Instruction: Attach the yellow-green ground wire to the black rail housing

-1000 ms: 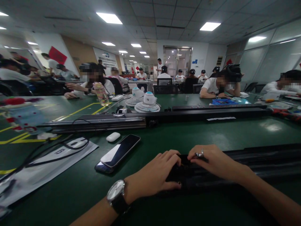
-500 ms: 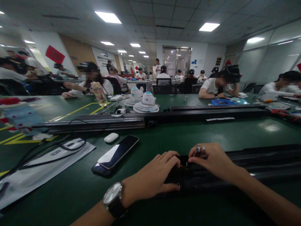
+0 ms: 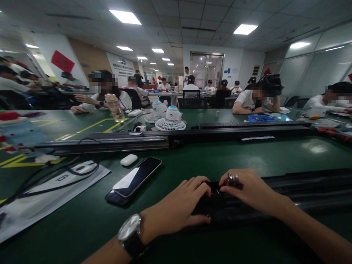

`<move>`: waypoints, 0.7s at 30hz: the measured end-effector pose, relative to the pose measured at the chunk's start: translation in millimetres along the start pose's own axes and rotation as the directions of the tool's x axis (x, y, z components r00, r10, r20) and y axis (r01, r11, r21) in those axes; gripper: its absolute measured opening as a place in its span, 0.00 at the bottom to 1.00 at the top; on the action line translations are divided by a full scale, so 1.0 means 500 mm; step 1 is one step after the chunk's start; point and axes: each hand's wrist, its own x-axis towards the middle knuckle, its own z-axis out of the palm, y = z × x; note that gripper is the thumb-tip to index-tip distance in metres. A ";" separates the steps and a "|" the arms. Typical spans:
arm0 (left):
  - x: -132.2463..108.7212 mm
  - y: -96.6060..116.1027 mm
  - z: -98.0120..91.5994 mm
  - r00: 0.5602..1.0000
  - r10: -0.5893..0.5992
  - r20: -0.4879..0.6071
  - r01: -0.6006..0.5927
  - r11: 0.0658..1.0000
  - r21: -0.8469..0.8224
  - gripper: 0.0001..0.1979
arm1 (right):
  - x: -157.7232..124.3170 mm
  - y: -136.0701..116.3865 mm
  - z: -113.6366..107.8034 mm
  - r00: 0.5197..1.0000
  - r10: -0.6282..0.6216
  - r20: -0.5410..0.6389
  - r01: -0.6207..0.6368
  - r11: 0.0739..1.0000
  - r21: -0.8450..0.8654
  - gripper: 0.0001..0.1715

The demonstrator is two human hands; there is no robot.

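A long black rail (image 3: 302, 190) lies across the green table (image 3: 209, 157) in front of me, its left end under my hands. My left hand (image 3: 178, 207), a watch on its wrist, rests curled over that end, thumb against the side. My right hand (image 3: 247, 189), wearing rings, is bent over the top of the rail, its fingertips pinched together at a small part I cannot make out. The two hands nearly touch.
Two stacked phones (image 3: 134, 179) and a white earbud case (image 3: 128, 159) lie to the left, beside a paper sheet (image 3: 41, 194) with a black cable. A second black rail (image 3: 192, 135) crosses mid-table. Two small fans (image 3: 170, 121), a bottle (image 3: 114, 108) and seated people lie beyond.
My hands stay on the rail end, with only slight finger movement of the right hand. The view has shifted a little.
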 end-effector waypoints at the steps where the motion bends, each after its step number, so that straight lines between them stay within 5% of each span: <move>1: 0.000 0.000 0.000 1.000 0.000 -0.001 0.000 1.000 0.000 0.22 | 0.000 0.002 0.000 1.000 -0.008 0.003 0.008 1.000 0.004 0.03; 7: 0.002 -0.001 0.001 1.000 -0.011 0.012 0.011 1.000 0.008 0.22 | 0.000 0.011 -0.009 0.993 -0.098 0.066 0.095 0.994 0.051 0.11; 14: 0.003 0.003 -0.002 1.000 -0.009 0.019 0.009 1.000 0.019 0.22 | -0.003 0.011 -0.010 0.995 0.078 -0.056 -0.072 0.992 0.105 0.02; 21: 0.003 0.000 0.001 1.000 -0.001 0.017 0.001 1.000 0.012 0.21 | -0.005 0.004 0.002 0.991 0.078 -0.112 -0.064 0.991 0.117 0.02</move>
